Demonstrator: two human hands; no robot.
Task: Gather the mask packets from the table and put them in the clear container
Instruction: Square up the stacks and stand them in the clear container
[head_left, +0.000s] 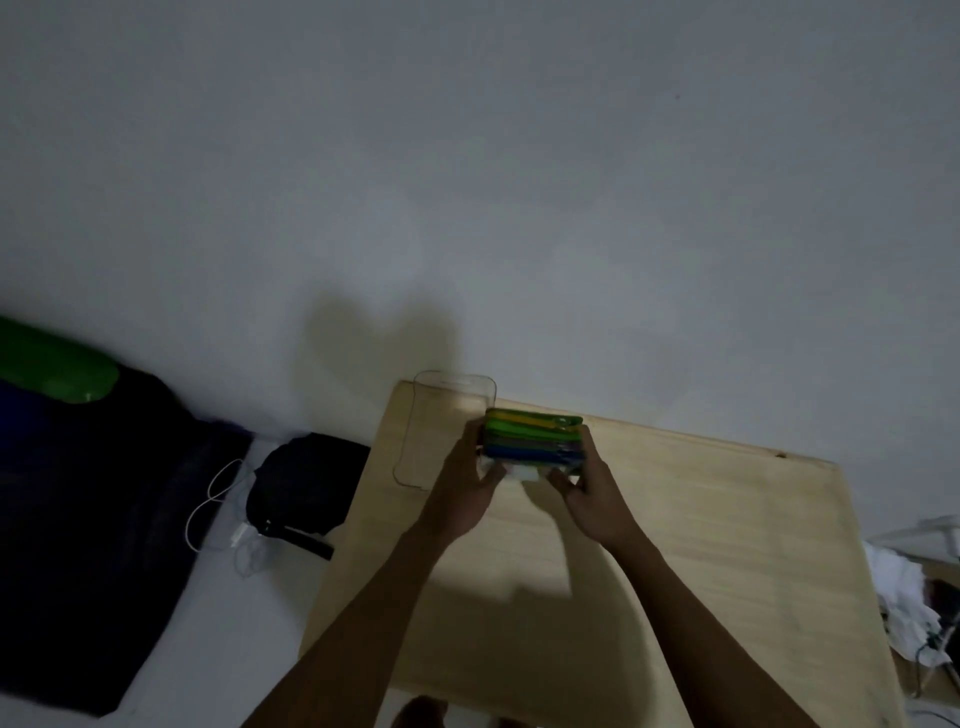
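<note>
**Holding a stack of mask packets beside the clear container**

Starting far left: a green object (54, 366) sits at the frame edge above dark fabric (93, 519) spread over a white surface. Just right of it, a white cable (208, 512) loops near a black bag (306, 483). Lighting is dim, detail is soft.

Next comes the light wooden counter (727, 545), pushed against a plain pale wall (467, 156). At its far left corner stands the clear container (441, 431), transparent, only its outline readable; what is inside, if anything, cannot be told.

Left hand (462, 493) reaches in from below, forearm bare. Its grip is pressed against the left end of the mask packets (535, 439), fingers wrapped behind, thumb near the front lower edge. The packets form one bundled stack, edges showing yellow, green, grey-purple and blue bands, with something white at the bottom. The stack is held just right of the container, touching or overlapping its right wall; cannot tell which. Whether it rests on the counter or is lifted is unclear.

Right hand (592, 493) mirrors it, grip clamped on the right end of the stack, fingers curled around the side. Both hands squeeze the bundle between them.

Far right, off the counter edge: a white crumpled pile (904, 587) with dark cables, blurred.
</note>
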